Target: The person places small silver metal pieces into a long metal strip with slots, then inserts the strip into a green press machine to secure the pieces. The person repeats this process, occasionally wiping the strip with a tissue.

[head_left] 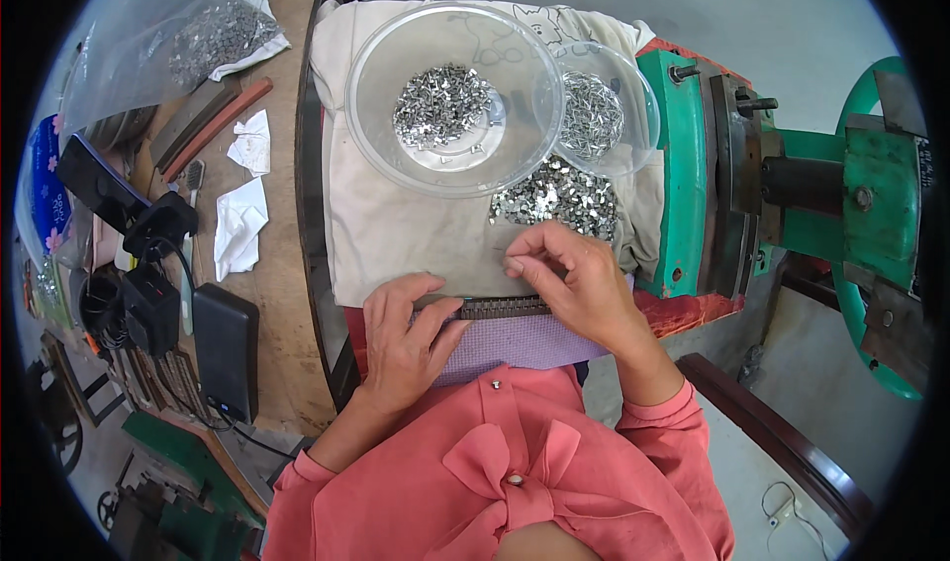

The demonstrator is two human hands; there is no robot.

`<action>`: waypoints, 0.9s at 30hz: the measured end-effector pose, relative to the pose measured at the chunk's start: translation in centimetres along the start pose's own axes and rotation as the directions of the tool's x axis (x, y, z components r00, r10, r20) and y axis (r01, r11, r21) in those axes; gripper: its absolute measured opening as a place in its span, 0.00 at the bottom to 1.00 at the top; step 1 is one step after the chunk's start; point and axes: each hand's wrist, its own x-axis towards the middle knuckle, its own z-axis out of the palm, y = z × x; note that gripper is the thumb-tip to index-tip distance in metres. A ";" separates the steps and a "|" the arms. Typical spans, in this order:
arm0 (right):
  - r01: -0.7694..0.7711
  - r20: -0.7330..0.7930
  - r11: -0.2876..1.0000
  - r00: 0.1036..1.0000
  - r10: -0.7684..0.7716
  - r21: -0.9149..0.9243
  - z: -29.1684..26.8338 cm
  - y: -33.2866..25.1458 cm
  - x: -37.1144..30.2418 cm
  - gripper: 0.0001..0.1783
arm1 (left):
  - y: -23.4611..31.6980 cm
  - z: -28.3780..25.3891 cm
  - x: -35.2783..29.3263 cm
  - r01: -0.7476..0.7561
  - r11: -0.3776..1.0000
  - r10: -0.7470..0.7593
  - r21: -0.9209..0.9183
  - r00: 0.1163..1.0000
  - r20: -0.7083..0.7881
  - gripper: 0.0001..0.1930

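A dark slotted metal bar (507, 308) lies crosswise close in front of me, along the near edge of the beige cloth. My left hand (404, 338) is closed around its left end, fingers on the far side and thumb on the near side. Above the bar's right part, my right hand (584, 282) has thumb and forefinger pinched together; whatever is between them is too small to make out. Just beyond that hand spreads a loose pile of small shiny metal pieces (554, 201).
A large clear tub (368, 155) and a smaller clear bowl (643, 131) hold small metal parts. The green machine (683, 215) borders the right. On the left wooden bench (287, 343) are a black power bank (226, 351), white paper (240, 227) and a plastic bag (129, 56).
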 end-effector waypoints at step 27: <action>0.291 0.067 0.924 0.957 -0.284 -0.249 2.5 -0.1 -0.4 0.05 | -0.4 0.5 -0.4 -0.048 0.999 0.048 0.004 0.998 -0.041 0.19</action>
